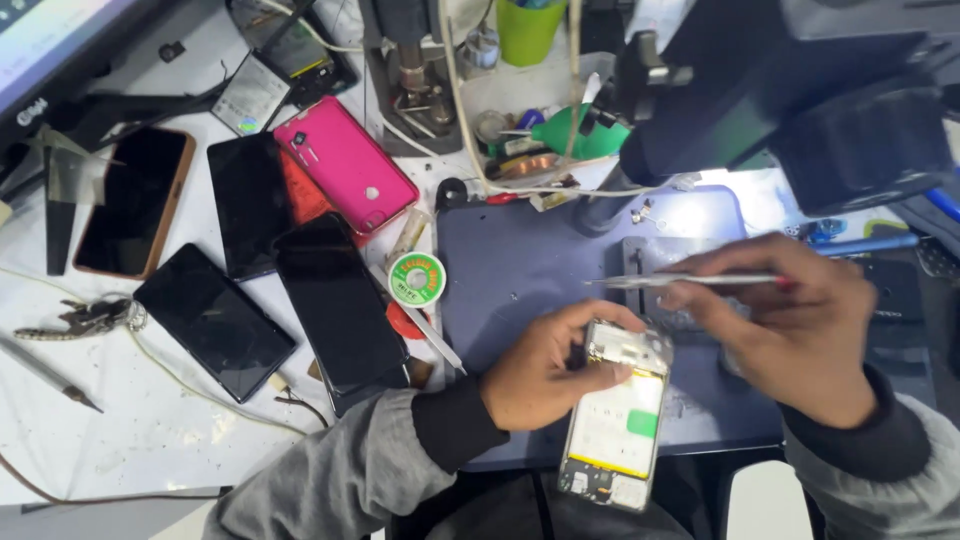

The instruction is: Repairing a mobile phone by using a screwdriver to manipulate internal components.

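Note:
My left hand (545, 365) grips the upper left edge of an opened phone (617, 420) that lies back-off on the blue work mat (520, 260), its yellow and white inner parts showing. My right hand (790, 320) holds a thin metal tool (670, 281), tweezers by the look of it, pointing left just above the phone's top end. Both wrists wear grey sleeves with black cuffs.
Several dark phones (335, 305) and a pink phone case (345, 165) lie on the white table at left. A green wire spool (417, 278) sits by the mat's left edge. A black microscope arm (800, 100) overhangs the upper right; a green cup (527, 28) stands behind.

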